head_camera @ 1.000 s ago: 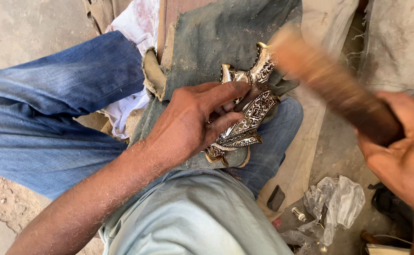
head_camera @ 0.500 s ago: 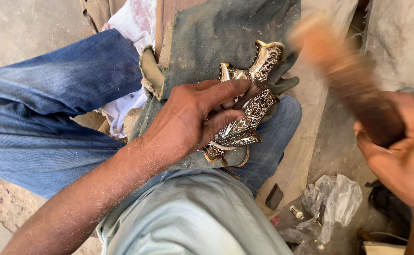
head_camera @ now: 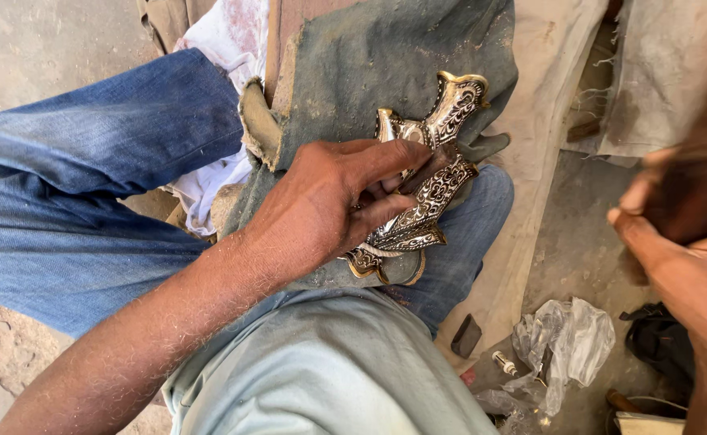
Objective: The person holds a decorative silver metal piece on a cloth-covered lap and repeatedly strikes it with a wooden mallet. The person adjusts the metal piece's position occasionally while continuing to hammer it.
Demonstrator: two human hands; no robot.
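My left hand (head_camera: 321, 213) presses an ornate silver and gold curved metal piece (head_camera: 438, 185) against a grey-green cloth (head_camera: 385, 56) draped over my lap. Thumb and fingers pinch the piece near its middle, and its engraved upper end pokes out past my fingertips. My right hand (head_camera: 684, 258) is raised at the right edge, close to the camera and blurred. Its fingers are curled around a dark brown wooden handle (head_camera: 696, 189), whose far end is out of view.
My legs in blue jeans (head_camera: 87, 161) spread to the left over a sandy floor. At lower right lie a crumpled clear plastic bag (head_camera: 571, 338), a small dark block (head_camera: 466, 334) and a black object (head_camera: 659, 338). Pale fabric (head_camera: 555, 97) covers the ground beside the cloth.
My right hand has swung the wooden tool up and to the right, so its head has left the view. My left hand keeps the same grip on the ornate piece.
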